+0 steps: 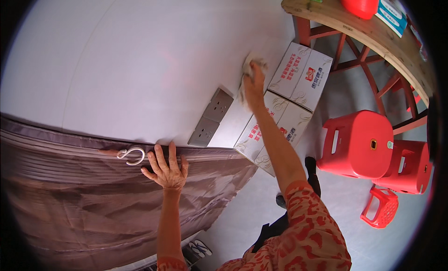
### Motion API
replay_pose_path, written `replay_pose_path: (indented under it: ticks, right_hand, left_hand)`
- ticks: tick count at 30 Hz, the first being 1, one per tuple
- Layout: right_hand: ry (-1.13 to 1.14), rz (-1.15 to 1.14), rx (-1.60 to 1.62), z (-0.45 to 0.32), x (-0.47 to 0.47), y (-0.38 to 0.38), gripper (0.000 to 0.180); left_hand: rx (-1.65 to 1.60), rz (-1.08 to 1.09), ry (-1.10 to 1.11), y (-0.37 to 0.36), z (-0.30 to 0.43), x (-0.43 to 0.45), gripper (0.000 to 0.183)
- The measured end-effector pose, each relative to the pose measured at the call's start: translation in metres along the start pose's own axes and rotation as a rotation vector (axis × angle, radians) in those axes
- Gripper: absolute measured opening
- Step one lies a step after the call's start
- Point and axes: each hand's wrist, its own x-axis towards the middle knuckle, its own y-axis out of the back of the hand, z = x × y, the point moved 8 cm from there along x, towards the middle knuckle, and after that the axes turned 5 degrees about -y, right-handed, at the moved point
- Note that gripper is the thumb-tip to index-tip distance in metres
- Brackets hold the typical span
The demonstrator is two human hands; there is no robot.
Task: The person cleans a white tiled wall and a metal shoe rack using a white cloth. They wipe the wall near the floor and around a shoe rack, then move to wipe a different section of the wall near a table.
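Observation:
My right hand (254,85) grips a pale, crumpled cloth (250,64) against the white wall (157,61), above the stacked cartons. Slight blur shows on the cloth and fingers. With its fingers spread, my left hand (169,169) rests flat on the top of a brownish-purple curtain (87,201), the fingertips at its upper edge where it meets the wall. A white plastic hook (134,156) sits on the curtain just left of that hand. Between my two hands, a pair of grey wall sockets (211,117) is set in the wall.
White printed cartons (301,77) stand against the wall. Right of them are a red plastic stool (360,145), a second one (407,166) and a small red stool (379,207). A round wooden table (325,12) holds a tissue box (391,14) and a red container (360,3). Flip-flops (200,248) lie below.

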Motion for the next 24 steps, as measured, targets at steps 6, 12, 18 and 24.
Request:
replay_pose_path:
  ticks: [6,12,18,24]
  right_hand:
    - [-0.042,0.036,0.078,0.001,-0.022,-0.002,0.047]
    - [-0.314,0.045,0.313,0.022,-0.106,-0.025,0.048]
    - [-0.524,-0.122,0.344,0.014,-0.206,-0.055,0.056]
    - [-0.340,-0.144,0.109,0.021,-0.244,-0.064,0.061]
  left_hand:
    - [0.008,0.045,-0.034,0.001,0.002,0.001,0.043]
    - [0.002,0.057,-0.014,-0.002,0.004,0.002,0.041]
    - [0.001,0.058,-0.017,0.001,0.002,0.003,0.040]
    - [0.013,0.047,-0.022,0.001,0.003,0.005,0.041]
